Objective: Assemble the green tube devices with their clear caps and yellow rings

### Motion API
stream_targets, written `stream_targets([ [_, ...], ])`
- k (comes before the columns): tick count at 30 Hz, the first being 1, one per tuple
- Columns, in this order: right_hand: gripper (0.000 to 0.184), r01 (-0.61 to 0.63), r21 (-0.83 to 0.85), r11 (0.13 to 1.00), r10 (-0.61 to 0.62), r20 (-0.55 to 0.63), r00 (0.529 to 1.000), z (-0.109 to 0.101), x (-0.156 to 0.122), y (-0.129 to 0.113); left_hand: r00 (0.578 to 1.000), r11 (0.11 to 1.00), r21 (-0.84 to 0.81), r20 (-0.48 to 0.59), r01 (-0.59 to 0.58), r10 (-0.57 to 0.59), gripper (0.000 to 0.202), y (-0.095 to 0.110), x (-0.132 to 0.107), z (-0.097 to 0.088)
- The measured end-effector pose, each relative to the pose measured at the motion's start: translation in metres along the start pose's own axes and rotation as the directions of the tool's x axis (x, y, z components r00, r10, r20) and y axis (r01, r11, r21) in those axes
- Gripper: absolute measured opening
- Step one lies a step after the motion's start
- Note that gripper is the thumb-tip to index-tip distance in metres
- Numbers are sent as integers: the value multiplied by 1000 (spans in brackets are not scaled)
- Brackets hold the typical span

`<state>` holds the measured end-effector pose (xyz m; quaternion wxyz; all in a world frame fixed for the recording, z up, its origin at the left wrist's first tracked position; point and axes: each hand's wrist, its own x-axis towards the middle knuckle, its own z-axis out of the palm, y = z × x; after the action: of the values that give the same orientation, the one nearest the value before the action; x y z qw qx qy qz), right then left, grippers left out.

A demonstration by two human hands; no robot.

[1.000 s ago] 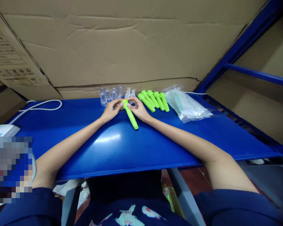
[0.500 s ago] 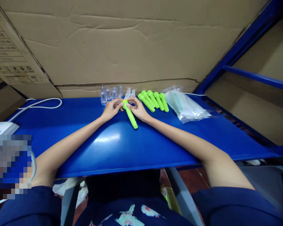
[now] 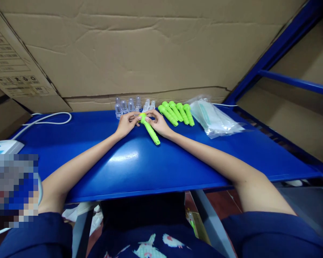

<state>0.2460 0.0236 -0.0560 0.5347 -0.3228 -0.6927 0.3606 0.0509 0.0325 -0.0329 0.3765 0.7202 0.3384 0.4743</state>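
In the head view, a glossy blue tabletop stands against a creased cardboard wall, with a blue metal frame on the right and a white cable at the left. Near the tabletop's back edge, the left hand and right hand pinch the head of a lime-green handle, its shaft slanting toward the person. Behind and beside them sit clear plastic caps, more green handles and a transparent bag.

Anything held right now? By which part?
Yes: a green stick. Left hand and right hand both grip its wider head end; the handle points free toward the person.
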Motion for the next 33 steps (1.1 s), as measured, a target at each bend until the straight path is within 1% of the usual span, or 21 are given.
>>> stream_targets([
  [3,50,-24,12,1000,24,23,999,-2,-1,0,999,997,-56,-11,46,-47,40,1,0,-1],
  [5,50,-86,30,996,84,69,994,-4,-1,-2,995,991,-95,-33,93,-96,45,2,0,-2],
  [7,52,-171,48,984,163,137,977,-6,-2,-4,989,985,-112,-55,130,-137,48,2,1,-2],
  [9,55,-234,61,970,220,182,958,-8,-2,-6,988,986,-101,-64,131,-138,48,2,1,-3],
  [11,58,-259,82,962,241,182,953,-8,-2,-8,994,996,-32,-72,82,-84,43,2,2,-4],
  [14,62,-257,133,957,237,152,960,-7,-2,-7,996,992,123,-81,-28,38,29,3,3,-5],
  [15,62,-250,149,957,228,148,962,-7,-2,-6,995,987,149,-74,-55,66,27,3,3,-5],
  [17,62,-229,173,958,205,145,968,-6,-2,-4,996,990,117,-41,-79,84,27,2,3,-4],
  [21,61,-199,177,964,181,113,977,-6,-2,-2,999,998,-49,17,-49,50,42,0,2,-1],
  [24,64,-190,154,970,178,87,980,-5,-2,-2,1000,997,-67,-8,-28,27,47,-2,1,0],
  [28,64,-142,102,985,139,38,990,-4,-1,-3,999,998,-55,-44,-16,14,45,-6,2,3],
  [33,62,-102,62,993,104,-29,994,-4,0,-1,995,994,-103,-92,36,-45,38,-8,2,14],
])
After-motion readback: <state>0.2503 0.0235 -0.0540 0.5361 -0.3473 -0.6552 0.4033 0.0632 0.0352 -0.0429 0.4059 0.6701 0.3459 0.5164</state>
